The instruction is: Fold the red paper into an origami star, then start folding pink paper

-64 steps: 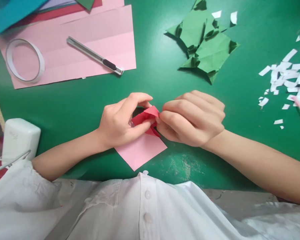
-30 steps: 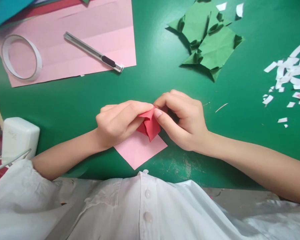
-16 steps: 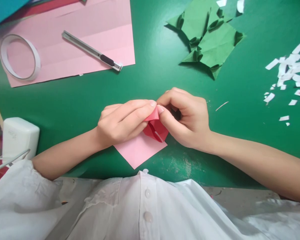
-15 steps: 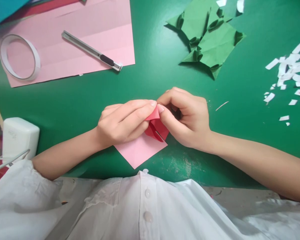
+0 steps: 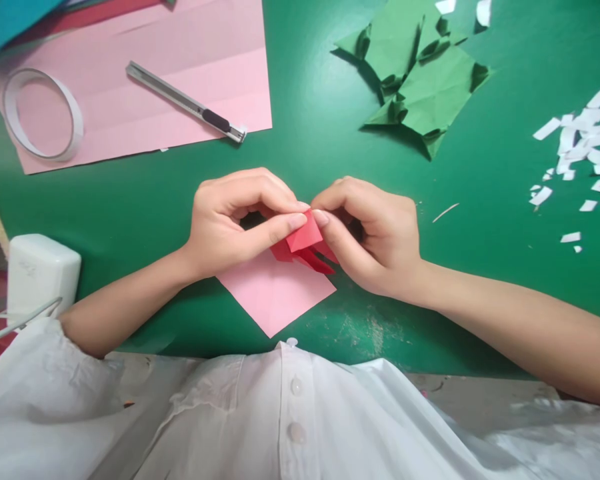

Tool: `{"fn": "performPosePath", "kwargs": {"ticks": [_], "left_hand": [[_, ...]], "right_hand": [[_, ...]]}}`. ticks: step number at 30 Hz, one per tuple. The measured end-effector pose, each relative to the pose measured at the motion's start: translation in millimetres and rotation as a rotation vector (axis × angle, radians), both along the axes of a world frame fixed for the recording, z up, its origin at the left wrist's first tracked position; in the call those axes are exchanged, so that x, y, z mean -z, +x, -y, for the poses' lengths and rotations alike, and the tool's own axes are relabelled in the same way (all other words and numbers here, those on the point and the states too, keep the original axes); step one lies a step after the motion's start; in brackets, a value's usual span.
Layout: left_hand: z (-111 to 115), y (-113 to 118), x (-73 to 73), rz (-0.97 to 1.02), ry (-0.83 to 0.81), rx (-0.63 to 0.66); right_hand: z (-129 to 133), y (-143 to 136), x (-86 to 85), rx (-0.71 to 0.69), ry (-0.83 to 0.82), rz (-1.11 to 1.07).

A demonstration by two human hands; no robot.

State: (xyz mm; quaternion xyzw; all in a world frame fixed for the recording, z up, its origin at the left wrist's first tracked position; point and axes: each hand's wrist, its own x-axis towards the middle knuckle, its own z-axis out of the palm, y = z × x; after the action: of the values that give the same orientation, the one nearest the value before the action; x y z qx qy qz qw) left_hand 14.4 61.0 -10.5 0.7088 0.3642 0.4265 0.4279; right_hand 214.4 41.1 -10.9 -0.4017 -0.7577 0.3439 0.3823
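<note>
A small folded red paper is held up between both hands, above a light pink paper square on the green table. My left hand pinches its upper left edge between thumb and index finger. My right hand pinches the top right corner, its fingertips close beside those of the left. Flaps of darker red stick out below the fold, over the pink square. The curled lower fingers of both hands are partly hidden.
On a large pink sheet lie a utility knife and a white tape roll. Folded green paper shapes are at the top, white paper scraps at the right. A white box-shaped device stands at the left edge.
My left hand has shifted its hold, from fingers laid over the red paper to a thumb-and-finger pinch with the thumb in front. More of the paper's upper face now shows.
</note>
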Motion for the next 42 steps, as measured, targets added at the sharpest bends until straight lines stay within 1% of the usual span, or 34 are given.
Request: {"fn": "performPosePath", "kwargs": {"ticks": [3, 6, 11, 16, 19, 25, 31, 37, 42], "left_hand": [[1, 0, -2.7, -0.006, -0.096, 0.002], [1, -2, -5.1, -0.012, -0.177, 0.029], [1, -3, -6.0, -0.09, -0.256, 0.032], [1, -2, -4.1, -0.072, -0.199, -0.038], [0, -2, -3.1, -0.095, -0.186, -0.049], [0, 0, -2.2, -0.075, -0.172, -0.026], [2, 1, -3.7, -0.103, -0.19, -0.045], [4, 4, -7.1, -0.091, -0.197, -0.093], [6, 8, -7.4, -0.113, -0.194, -0.137]], "right_hand": [[0, 0, 1.5, -0.029, 0.02, -0.03], [-1, 0, 2.9, -0.061, 0.046, -0.049], [-1, -1, 3.5, -0.048, 0.069, -0.039], [0, -1, 0.6, -0.005, 0.04, -0.038], [0, -1, -0.2, 0.024, 0.03, -0.032], [-2, -1, 1.3, 0.003, 0.064, -0.046], [0, -1, 0.7, 0.023, 0.038, -0.034], [1, 0, -0.5, -0.003, 0.029, -0.042], [0, -2, -0.5, 0.069, 0.01, 0.008]]}}
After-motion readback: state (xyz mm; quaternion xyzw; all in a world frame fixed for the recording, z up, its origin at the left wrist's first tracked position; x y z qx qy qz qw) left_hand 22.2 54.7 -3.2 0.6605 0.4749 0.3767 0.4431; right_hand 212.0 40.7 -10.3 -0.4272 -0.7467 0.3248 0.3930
